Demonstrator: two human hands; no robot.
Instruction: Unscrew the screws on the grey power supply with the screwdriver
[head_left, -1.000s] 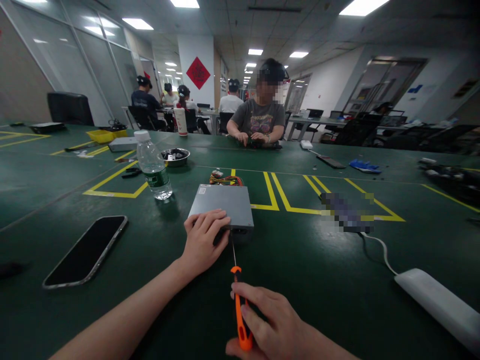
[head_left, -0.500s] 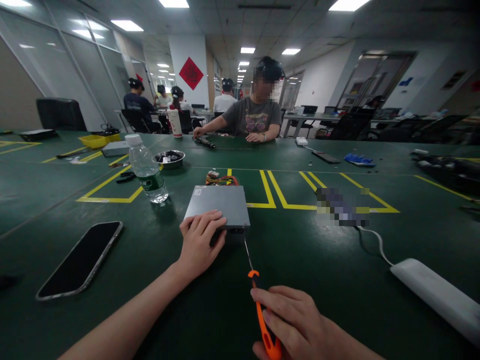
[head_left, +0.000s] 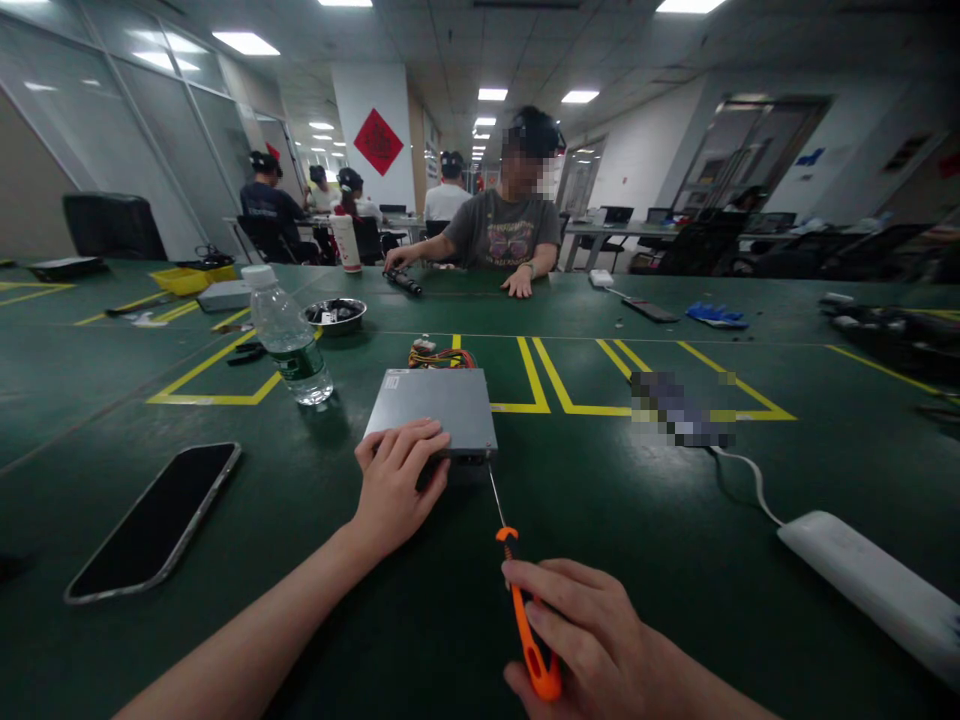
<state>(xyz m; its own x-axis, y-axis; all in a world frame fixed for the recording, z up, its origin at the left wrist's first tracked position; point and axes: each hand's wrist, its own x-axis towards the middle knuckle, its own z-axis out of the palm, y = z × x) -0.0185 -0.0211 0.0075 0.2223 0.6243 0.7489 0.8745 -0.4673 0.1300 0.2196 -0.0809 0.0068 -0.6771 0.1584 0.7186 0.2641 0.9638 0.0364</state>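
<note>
A grey metal computer power supply [head_left: 435,398] lies flat on the green table, its bundle of coloured wires [head_left: 442,356] coming out at the far side. My left hand [head_left: 401,470] grips its near left part, fingers over the top and thumb against the front face. In my right hand [head_left: 577,620] is a screwdriver [head_left: 531,640] with an orange and black handle, held by closed fingers. Its thin shaft points away from me, and the tip is at the near right corner of the power supply, by a small screw; whether it sits in the screw head is too small to tell.
Left of the power supply stands a water bottle [head_left: 289,345], with a phone [head_left: 154,522] nearer me. A metal bowl [head_left: 337,315] of small parts lies behind. On the right are a white power bank-like block [head_left: 870,580] with a cable and a blurred device. A person [head_left: 502,225] sits opposite.
My right hand has moved the screwdriver slightly forward, bringing its tip up to the power supply's near right corner. My left hand keeps its hold. The person opposite has shifted one hand.
</note>
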